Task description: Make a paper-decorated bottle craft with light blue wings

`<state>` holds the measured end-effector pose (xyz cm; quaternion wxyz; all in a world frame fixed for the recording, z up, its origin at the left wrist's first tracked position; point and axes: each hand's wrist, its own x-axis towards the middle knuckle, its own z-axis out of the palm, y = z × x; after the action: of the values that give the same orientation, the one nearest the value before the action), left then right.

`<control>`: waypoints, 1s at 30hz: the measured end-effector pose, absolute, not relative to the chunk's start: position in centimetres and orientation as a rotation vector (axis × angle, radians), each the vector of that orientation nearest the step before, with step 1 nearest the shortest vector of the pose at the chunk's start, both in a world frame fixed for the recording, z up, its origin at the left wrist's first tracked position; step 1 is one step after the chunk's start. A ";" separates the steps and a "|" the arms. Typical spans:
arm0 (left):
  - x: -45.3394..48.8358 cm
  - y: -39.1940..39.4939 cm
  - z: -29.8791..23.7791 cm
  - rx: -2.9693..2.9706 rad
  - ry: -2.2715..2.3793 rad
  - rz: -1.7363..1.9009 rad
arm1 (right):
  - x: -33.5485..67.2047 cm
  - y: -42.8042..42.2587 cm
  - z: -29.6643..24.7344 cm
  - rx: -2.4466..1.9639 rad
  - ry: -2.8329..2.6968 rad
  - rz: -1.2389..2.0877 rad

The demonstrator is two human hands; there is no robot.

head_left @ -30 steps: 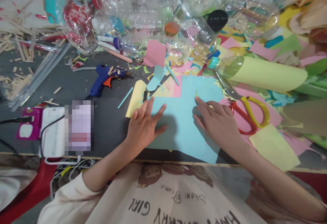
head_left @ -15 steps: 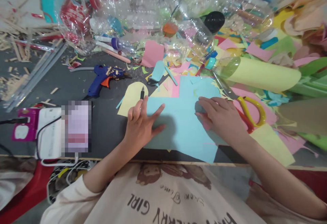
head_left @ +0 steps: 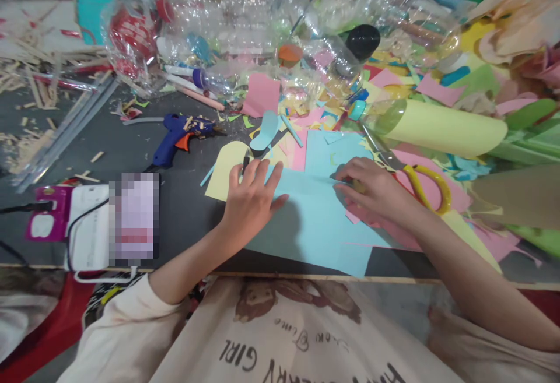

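Note:
Light blue paper lies in front of me. My left hand rests on its left part, fingers spread. The black end of a pen pokes out beyond those fingertips; the rest is hidden, and whether the hand grips it I cannot tell. At the paper's right side my right hand is curled, thumb and fingertips closed at a slightly raised blue edge. Pink paper shows under that hand. Next to my left fingers is a yellow paper piece with a rounded top. Yellow-handled scissors lie beside my right wrist.
A blue glue gun lies left of the papers. Nearer are a phone and a white power bank with cables. Clear plastic bottles crowd the back. A yellow-wrapped bottle and paper scraps fill the right.
My left hand has slid slightly forward and right, its fingers flatter on the paper. My right hand has risen a little, and the blue edge by its fingertips looks lifted.

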<state>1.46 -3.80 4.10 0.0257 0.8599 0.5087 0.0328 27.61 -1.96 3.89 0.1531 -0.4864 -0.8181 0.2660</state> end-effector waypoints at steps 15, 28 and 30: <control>2.4 -1.4 4.9 2.445 1.513 0.076 | 27.5 -0.6 5.4 -1.601 -1.037 1.610; 1.0 0.4 3.9 1.060 1.366 0.674 | 34.8 -5.9 6.4 -2.177 -1.626 0.542; 1.4 0.2 3.6 0.861 1.373 0.785 | 35.8 -7.0 6.0 -2.303 -1.868 0.469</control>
<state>1.43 0.22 3.57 0.6212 0.3748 0.5974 0.3417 35.75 -7.00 5.99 0.0699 -0.7652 -0.6207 0.1558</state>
